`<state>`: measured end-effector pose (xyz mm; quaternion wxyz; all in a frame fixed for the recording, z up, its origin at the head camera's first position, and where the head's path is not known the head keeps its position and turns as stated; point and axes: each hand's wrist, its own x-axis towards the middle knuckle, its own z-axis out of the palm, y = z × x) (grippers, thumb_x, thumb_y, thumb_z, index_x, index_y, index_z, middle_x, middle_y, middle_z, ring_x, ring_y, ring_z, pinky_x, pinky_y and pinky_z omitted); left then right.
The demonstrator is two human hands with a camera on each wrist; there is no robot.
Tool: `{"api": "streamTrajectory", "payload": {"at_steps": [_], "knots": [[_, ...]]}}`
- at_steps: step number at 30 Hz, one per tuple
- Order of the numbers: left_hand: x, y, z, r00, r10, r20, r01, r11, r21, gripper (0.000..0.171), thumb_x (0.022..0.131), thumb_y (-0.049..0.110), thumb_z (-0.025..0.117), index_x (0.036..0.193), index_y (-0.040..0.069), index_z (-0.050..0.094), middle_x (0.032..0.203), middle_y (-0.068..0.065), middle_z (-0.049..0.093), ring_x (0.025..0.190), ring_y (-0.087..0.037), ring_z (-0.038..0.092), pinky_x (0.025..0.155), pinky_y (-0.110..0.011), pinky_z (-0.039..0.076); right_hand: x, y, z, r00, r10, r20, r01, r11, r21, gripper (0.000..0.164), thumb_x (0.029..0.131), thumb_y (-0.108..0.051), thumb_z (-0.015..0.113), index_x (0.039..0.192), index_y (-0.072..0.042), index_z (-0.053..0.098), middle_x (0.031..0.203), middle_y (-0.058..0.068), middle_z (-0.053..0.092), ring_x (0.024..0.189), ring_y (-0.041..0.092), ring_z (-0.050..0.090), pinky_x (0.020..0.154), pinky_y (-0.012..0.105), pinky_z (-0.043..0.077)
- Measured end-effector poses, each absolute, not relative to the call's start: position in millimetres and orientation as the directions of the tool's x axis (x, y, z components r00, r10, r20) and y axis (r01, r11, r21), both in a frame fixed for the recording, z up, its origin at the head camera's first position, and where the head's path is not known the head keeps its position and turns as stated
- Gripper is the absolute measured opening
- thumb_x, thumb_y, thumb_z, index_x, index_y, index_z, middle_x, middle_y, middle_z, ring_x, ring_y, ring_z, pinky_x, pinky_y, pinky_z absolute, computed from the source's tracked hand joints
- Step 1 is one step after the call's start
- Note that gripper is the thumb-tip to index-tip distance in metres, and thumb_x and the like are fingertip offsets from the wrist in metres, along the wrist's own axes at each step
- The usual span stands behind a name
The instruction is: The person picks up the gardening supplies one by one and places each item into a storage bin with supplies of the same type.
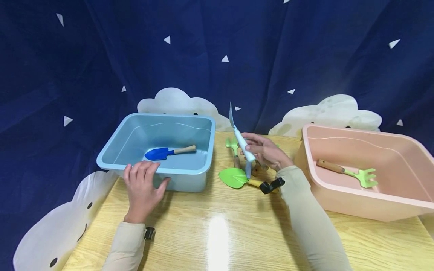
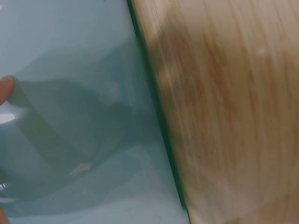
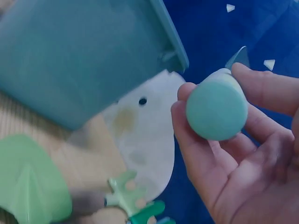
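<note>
My right hand (image 1: 266, 152) holds a hand trowel by its pale blue handle (image 1: 245, 146), its narrow blade pointing up above the table. In the right wrist view, the thumb and fingers wrap the handle and its round end (image 3: 217, 112) faces the camera. My left hand (image 1: 142, 188) grips the front rim of the blue bin (image 1: 183, 182), fingers over the edge and thumb against the outer wall. Inside that bin lies a blue trowel (image 1: 157, 153) with a wooden handle. Beneath my right hand are a green trowel (image 1: 233, 177) with a yellow handle and a green hand fork (image 1: 232, 143), partly covered.
To the right stands a pink bin (image 1: 359, 205) holding a green hand fork (image 1: 366, 177) with a wooden handle. Both bins rest on a wooden table (image 1: 190, 233). Behind the table hangs a dark blue curtain (image 1: 203, 75) with cloud shapes along its lower part.
</note>
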<state>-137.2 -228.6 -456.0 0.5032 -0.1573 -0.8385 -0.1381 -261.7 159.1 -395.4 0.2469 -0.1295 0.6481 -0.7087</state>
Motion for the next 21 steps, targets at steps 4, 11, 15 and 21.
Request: {"api": "streamTrajectory", "payload": {"at_steps": [4,11,15,21], "knots": [[-137.5,-227.1,-456.2,-0.439,0.122,0.890,0.409,0.909,0.077,0.057,0.071,0.031,0.077,0.118,0.002,0.062,0.110,-0.017,0.061,0.109,-0.039,0.048,0.111,-0.053,0.023,-254.7,154.4,-381.5,-0.843,-0.528,-0.105,0.164,-0.065,-0.984,0.054,0.097,0.004,0.053,0.148,-0.006,0.040,0.118,0.005,0.065,0.096,0.014,0.068,0.079,0.026,0.058],[-137.8,-225.3,-455.7,-0.438,0.124,0.890,0.417,0.906,0.079,0.057,0.071,0.031,0.077,0.118,0.002,0.061,0.110,-0.018,0.060,0.109,-0.039,0.048,0.108,-0.056,0.024,-246.6,147.9,-360.8,-0.823,-0.564,-0.065,0.111,-0.048,-0.993,0.057,0.095,0.005,0.056,0.148,-0.006,0.040,0.126,0.009,0.062,0.102,0.013,0.068,0.080,0.025,0.058],[-137.9,-225.9,-455.5,-0.439,0.119,0.891,0.415,0.906,0.084,0.057,0.071,0.031,0.077,0.118,0.002,0.061,0.110,-0.018,0.060,0.109,-0.039,0.048,0.108,-0.055,0.024,-247.9,140.6,-352.1,-0.817,-0.573,-0.063,0.097,-0.029,-0.995,0.057,0.095,0.005,0.056,0.148,-0.007,0.040,0.124,0.004,0.064,0.104,0.013,0.069,0.081,0.027,0.058],[-137.3,-226.6,-455.5,-0.434,0.111,0.894,0.416,0.905,0.089,0.057,0.070,0.030,0.077,0.118,0.002,0.062,0.110,-0.018,0.061,0.108,-0.039,0.048,0.109,-0.055,0.024,-252.1,131.4,-337.5,-0.817,-0.571,-0.080,0.055,0.062,-0.997,0.054,0.095,0.003,0.056,0.147,-0.009,0.044,0.119,0.002,0.063,0.097,0.015,0.069,0.076,0.029,0.058]]}}
